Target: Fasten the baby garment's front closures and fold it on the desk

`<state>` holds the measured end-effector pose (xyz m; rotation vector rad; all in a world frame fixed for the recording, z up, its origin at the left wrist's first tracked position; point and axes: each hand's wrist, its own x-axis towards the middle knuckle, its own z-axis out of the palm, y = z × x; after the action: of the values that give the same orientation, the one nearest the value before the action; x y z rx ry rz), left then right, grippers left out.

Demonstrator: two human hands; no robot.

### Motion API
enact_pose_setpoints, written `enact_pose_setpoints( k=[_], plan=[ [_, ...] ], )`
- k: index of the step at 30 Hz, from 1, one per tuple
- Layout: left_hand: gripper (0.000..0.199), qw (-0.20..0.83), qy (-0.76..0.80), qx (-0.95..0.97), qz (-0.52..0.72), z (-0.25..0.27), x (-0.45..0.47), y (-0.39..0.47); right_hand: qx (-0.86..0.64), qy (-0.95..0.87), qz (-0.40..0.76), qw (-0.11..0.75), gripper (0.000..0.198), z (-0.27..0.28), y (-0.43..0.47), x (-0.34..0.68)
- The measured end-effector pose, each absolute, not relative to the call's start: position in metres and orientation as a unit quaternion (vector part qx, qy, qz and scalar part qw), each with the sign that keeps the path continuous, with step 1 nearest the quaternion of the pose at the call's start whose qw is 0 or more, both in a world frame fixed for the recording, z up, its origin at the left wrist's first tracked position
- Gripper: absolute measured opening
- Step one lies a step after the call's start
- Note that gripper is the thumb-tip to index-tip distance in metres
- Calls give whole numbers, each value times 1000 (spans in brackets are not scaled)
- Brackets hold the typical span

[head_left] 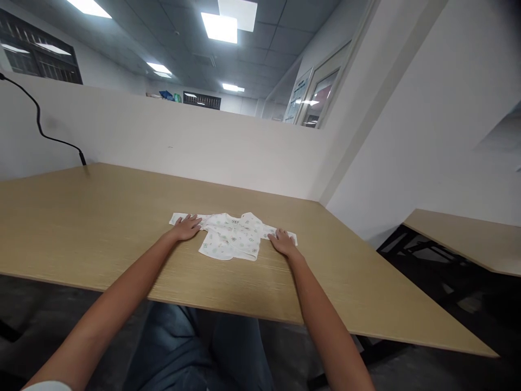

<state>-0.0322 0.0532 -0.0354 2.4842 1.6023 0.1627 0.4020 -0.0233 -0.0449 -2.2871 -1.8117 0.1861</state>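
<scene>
A small white baby shirt (233,238) with a scattered print lies spread on the wooden table (122,233), its neckline toward the far side and both sleeves stretched out sideways. My left hand (187,227) rests flat on the left sleeve, fingers extended, covering part of it. On the right sleeve lies my right hand (282,242), also flat with its fingers out. The left cuff shows beyond my left hand, and the right cuff shows past my right hand. Nothing is gripped in either hand.
A low white partition (203,144) runs along the table's far edge and meets a white wall (427,136) on the right. A black cable (38,117) hangs down at the far left. Another wooden table (468,236) stands at the right, beyond a gap.
</scene>
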Motion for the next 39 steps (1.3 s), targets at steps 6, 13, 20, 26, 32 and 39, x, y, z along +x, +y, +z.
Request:
enact_pose_setpoints(
  k=[6,13,20,26,32,39],
  plan=[
    [68,79,546,833,54,-34,-32,52,-777,-617,69,108,61,-41,-26,399],
    [67,78,547,832,51,-35,-32,53,-778,-615,76,102,61,-38,-28,397],
    [67,79,547,832,51,-33,-32,51,-781,-613,79,92,67,-38,-29,397],
    [68,78,545,833,56,-34,-33,51,-775,-621,80,86,67,-38,-28,398],
    [68,81,545,833,56,-35,-33,52,-773,-624,79,84,65,-36,-30,398],
    [69,82,544,834,52,-38,-34,56,-771,-625,84,86,67,-32,-35,394]
  ],
)
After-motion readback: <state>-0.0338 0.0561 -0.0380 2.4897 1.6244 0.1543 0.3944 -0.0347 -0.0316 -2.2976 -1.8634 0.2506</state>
